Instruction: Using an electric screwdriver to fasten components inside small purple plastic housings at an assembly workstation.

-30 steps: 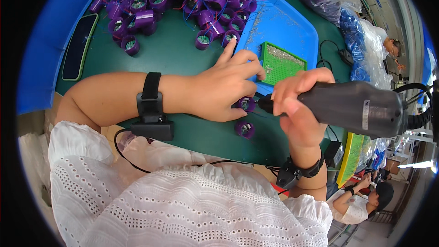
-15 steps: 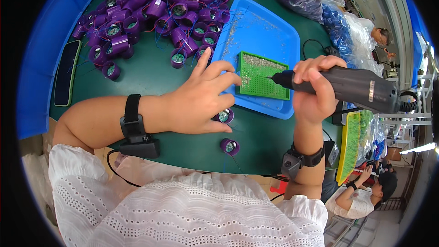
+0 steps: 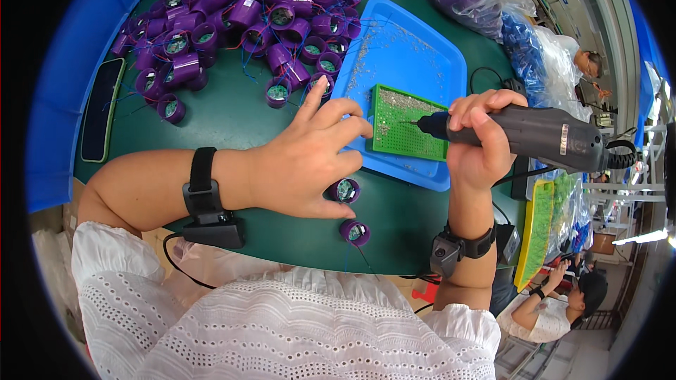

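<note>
Left hand (image 3: 306, 162): loosely curled, thumb and fingers on purple cylinder (image 3: 344, 190); resting on green worktop (image 3: 232, 123)
Right hand (image 3: 479, 144): closed around black electric screwdriver (image 3: 535, 137); tip over green screw board (image 3: 407, 123) in blue tray (image 3: 415, 56)

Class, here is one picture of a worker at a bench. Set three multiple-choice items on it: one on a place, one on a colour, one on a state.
1. Where does the green screw board lie?
A. In the blue tray
B. On the phone
C. Under the heap of caps

2. What colour are the round housings heaped at the back of the table?
A. Yellow
B. Purple
C. White

3. What is the right hand doing?
A. Resting open on the table
B. Closed around the black electric screwdriver
C. Holding a bag

Answers: 1 A, the board sits inside the tray's rim; 2 B, all the housings are purple; 3 B, the fingers wrap the tool's body, its bit over the board.
</note>
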The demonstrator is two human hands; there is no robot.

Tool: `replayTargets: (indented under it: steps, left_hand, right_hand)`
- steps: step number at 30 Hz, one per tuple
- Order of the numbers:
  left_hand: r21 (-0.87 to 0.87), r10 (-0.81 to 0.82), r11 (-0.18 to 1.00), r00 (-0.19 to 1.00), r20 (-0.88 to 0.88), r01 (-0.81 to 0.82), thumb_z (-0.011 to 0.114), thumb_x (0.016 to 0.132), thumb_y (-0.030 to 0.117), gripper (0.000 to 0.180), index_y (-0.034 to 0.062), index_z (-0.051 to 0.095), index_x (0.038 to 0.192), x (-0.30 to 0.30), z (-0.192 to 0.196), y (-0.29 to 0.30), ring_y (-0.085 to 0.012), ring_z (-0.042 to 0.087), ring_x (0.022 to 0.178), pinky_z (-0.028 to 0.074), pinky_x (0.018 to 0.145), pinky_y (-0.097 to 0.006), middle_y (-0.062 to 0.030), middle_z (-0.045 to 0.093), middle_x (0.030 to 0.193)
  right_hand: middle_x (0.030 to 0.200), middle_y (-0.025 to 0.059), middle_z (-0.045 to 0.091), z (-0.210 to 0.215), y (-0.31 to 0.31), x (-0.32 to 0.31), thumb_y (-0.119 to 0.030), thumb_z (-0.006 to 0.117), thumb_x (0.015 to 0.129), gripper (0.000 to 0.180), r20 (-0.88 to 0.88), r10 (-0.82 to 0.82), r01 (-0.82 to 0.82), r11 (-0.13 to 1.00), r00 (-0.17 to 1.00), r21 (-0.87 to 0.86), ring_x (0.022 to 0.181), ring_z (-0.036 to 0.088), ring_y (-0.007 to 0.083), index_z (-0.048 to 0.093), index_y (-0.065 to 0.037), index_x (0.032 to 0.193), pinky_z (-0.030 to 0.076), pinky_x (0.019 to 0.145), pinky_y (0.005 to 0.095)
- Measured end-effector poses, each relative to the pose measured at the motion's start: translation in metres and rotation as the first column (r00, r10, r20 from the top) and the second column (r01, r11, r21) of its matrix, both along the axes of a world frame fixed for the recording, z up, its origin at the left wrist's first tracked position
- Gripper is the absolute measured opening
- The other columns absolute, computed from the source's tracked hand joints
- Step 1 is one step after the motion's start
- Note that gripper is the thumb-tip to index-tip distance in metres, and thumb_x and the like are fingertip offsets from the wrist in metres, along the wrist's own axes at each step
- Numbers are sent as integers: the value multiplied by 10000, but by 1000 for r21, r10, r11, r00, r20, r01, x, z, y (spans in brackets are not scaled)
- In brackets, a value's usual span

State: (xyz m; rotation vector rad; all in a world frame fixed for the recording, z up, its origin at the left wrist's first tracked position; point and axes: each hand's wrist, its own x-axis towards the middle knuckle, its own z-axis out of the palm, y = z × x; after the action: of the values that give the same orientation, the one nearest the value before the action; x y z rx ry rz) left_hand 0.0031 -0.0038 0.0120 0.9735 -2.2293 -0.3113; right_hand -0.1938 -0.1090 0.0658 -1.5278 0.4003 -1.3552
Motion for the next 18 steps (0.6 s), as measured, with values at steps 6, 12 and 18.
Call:
replayTargets:
  steps: [6,12,18]
  left_hand:
    - [55,-41,998,999,-23,42,789,561,314,371,51,562,690,0,-3,0,-344,396,1123,159,937,-722,-144,486,1132]
    - [94,-43,994,998,-50,48,792,562,275,327,56,610,724,0,-3,1,-341,385,1132,172,945,-704,-138,480,1153]
    - [109,-25,993,996,-85,34,799,554,240,315,55,613,728,1,-7,3,-341,376,1145,174,951,-701,-135,473,1156]
  right_hand:
    - [665,87,511,-1,1,1,32,511,720,246,-35,12,-14,999,999,-43,538,506,180,419,-22,942,460,584,322]
    - [665,87,509,2,8,4,25,521,720,253,-73,-27,24,998,997,-50,541,507,180,420,-25,947,463,597,324]
    - [653,70,468,27,26,-2,-35,527,716,273,20,109,-108,993,994,-49,529,465,180,411,-54,962,393,628,353]
